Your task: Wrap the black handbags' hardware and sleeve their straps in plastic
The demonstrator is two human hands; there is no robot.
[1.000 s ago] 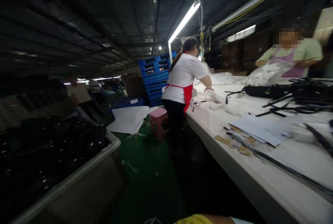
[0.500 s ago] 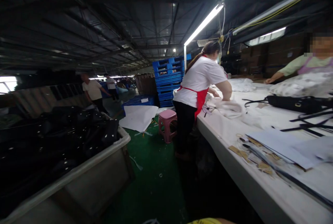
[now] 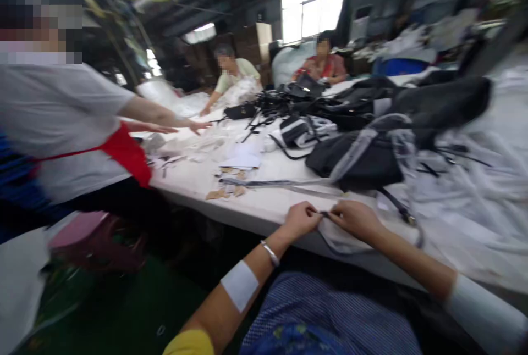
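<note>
My left hand (image 3: 300, 219) and my right hand (image 3: 355, 220) meet at the near edge of the white table (image 3: 264, 206). Both are closed in a pinch on a thin grey strap (image 3: 325, 214) that runs over the table edge. Pale cloth (image 3: 336, 240) hangs down under the two hands. The strap seems to lead right toward a black bag (image 3: 358, 158) lying just behind my hands. A silver bracelet and a white band sit on my left forearm. My lap shows blue striped fabric below.
A person in a white shirt and red apron (image 3: 124, 151) leans over the table at left. Two more people sit across the table. Black bags and straps (image 3: 297, 99) pile up mid-table, white cloth (image 3: 474, 190) at right. A pink stool (image 3: 82, 234) stands on the green floor.
The view has swung right, from the aisle and the bin of black goods to the table in front of me. My two hands have come into sight, pinching the strap.
</note>
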